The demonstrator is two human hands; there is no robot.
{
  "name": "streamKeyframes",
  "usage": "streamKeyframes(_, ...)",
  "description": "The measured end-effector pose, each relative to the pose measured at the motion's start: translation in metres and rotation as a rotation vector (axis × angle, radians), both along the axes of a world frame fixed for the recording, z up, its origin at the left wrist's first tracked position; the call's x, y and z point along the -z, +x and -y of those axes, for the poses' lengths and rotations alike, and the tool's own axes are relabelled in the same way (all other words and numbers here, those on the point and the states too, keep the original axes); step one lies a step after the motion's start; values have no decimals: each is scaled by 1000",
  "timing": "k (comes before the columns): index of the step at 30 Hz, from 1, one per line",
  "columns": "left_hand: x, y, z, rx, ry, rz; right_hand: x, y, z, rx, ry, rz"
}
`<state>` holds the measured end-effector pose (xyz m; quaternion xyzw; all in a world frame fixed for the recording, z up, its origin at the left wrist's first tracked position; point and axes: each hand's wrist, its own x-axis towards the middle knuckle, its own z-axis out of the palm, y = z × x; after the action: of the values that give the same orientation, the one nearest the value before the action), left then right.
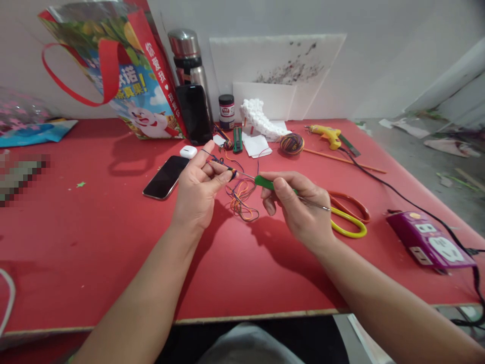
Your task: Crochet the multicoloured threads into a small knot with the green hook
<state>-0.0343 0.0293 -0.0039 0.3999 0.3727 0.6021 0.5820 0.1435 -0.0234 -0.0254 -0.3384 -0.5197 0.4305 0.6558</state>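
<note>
In my right hand [299,202] is a crochet hook [265,183] with a green grip, its thin metal shaft pointing left. My left hand [199,187] pinches a small piece of dark multicoloured crochet work [232,173] between thumb and fingers, and yarn runs over its raised forefinger. The hook's tip meets the work at the left fingertips; whether it passes through a loop is too small to tell. Beneath, between the hands, a loose tangle of orange and purple yarn [242,199] lies on the red table [242,283]. Farther back rests a yarn ball [291,143].
Scissors [350,227] with yellow and orange handles lie by my right wrist. A phone [166,177] and white earbud case [188,151] sit left. Behind stand a bag [147,86], flask [185,45] and jar [226,111]. Right are a glue gun [326,135] and purple power strip [428,240].
</note>
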Motion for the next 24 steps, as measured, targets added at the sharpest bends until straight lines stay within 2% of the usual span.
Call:
streamKeyframes(13,1,-2,-2,-26,26,-55,1,5,-2,-59,6,-23)
streamKeyframes(24,3,-1,-3,-70,60,-92,-5,7,-2,-34,-18,12)
